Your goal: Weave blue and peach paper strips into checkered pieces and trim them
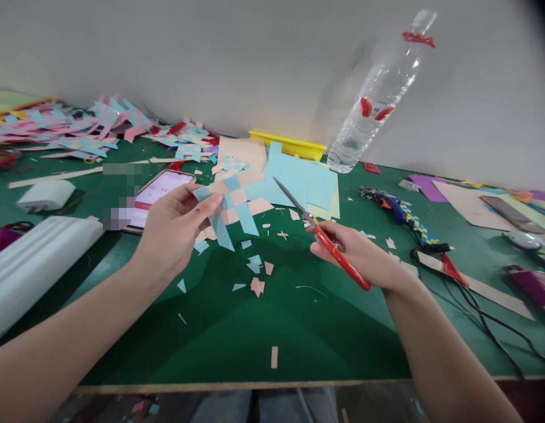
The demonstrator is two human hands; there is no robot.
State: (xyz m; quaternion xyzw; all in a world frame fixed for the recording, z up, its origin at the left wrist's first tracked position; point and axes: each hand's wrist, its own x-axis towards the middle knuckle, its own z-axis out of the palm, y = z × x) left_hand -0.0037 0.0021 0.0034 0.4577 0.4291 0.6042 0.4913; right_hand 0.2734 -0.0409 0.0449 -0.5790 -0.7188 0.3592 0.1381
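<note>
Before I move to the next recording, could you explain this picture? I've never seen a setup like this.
There is no machine here, just a person working bare-handed. The single picture comes from a camera worn on the head, looking forward and down. The left hand holds a woven blue-and-peach paper piece; the right hand holds red-handled scissors, apart from the paper. On the green table lie small paper scraps, blue sheets and a phone, with a clear bottle farther back.

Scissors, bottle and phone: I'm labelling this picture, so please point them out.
Scissors (330,244), head view: on the red handle.
Bottle (382,91), head view: on its clear body.
Phone (161,184), head view: on the lit screen.
</note>
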